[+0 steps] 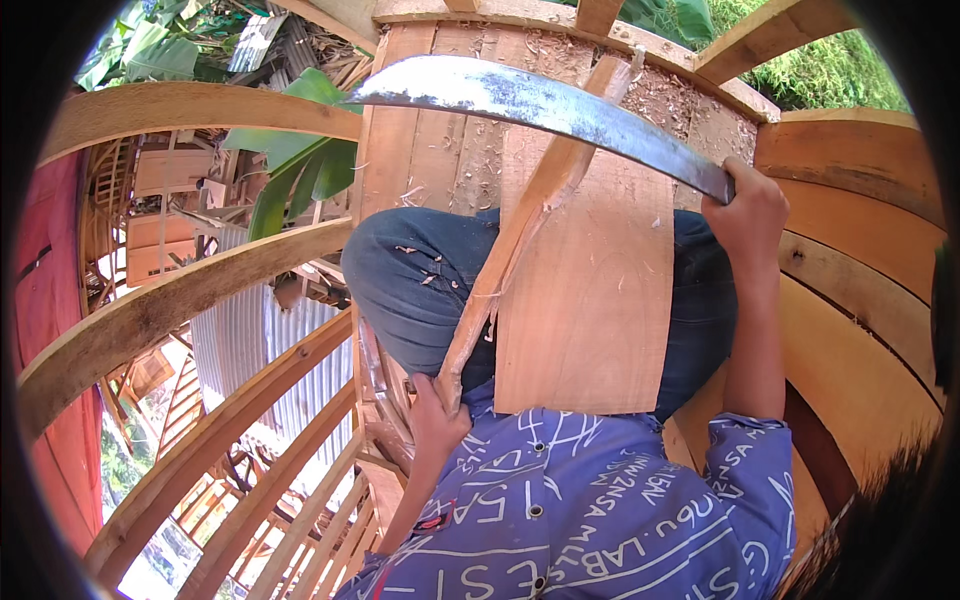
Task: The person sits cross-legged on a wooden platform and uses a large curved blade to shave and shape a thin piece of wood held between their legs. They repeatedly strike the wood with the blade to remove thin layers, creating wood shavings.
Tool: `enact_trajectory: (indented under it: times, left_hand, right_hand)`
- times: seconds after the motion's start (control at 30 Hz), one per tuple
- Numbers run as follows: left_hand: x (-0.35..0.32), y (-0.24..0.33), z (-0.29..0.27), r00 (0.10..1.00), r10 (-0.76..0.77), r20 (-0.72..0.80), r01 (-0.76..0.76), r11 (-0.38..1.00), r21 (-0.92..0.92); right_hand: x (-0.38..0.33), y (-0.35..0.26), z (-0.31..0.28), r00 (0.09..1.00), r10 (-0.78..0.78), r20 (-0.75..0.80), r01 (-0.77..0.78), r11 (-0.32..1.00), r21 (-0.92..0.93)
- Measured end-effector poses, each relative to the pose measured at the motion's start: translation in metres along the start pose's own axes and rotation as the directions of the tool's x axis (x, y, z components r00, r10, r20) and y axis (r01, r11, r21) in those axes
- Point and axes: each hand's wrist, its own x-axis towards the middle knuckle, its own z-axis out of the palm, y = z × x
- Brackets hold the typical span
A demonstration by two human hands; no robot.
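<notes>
My right hand [750, 212] is wrapped round the handle end of a machete [560, 108], out to the right. Its long, slightly curved steel blade reaches left across the upper middle, passing over the far part of a rough wooden stick [520, 222]; whether they touch I cannot tell. Near my left hip, my left hand [437, 420] is closed on the stick's near end. From there the stick slants away up and to the right, its surface stripped and uneven. A flat, smooth wooden board [590, 310] lies across my lap, with the stick along its left side.
I sit cross-legged on a plank floor [430, 150] strewn with wood shavings [690, 100]. Wooden slats [200, 285] form an open railing at left, with corrugated metal sheets [300, 340] below. Boards [850, 330] stand close on the right. A banana leaf [290, 165] pokes through the railing.
</notes>
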Motion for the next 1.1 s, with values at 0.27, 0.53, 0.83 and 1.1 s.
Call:
enact_trajectory:
  times: [0.27, 0.53, 0.83, 1.1]
  left_hand:
    - [0.001, 0.002, 0.0, 1.0, 0.003, 0.005, -0.002, 0.997, -0.072]
    - [0.004, -0.003, -0.027, 0.981, -0.007, 0.192, 0.048, 0.977, -0.208]
    - [0.02, 0.004, -0.061, 0.929, -0.02, 0.37, 0.153, 0.93, -0.334]
    - [0.037, 0.009, -0.081, 0.87, -0.036, 0.492, 0.231, 0.911, -0.342]
  right_hand:
    - [-0.007, 0.011, -0.013, 0.982, 0.166, 0.09, -0.172, 0.983, 0.062]
    - [0.007, -0.013, 0.012, 0.996, 0.094, -0.002, -0.09, 0.957, 0.274]
    - [0.009, 0.002, 0.039, 0.981, 0.088, -0.176, -0.005, 0.906, 0.423]
    - [0.013, 0.008, 0.032, 0.955, 0.065, -0.289, 0.052, 0.924, 0.378]
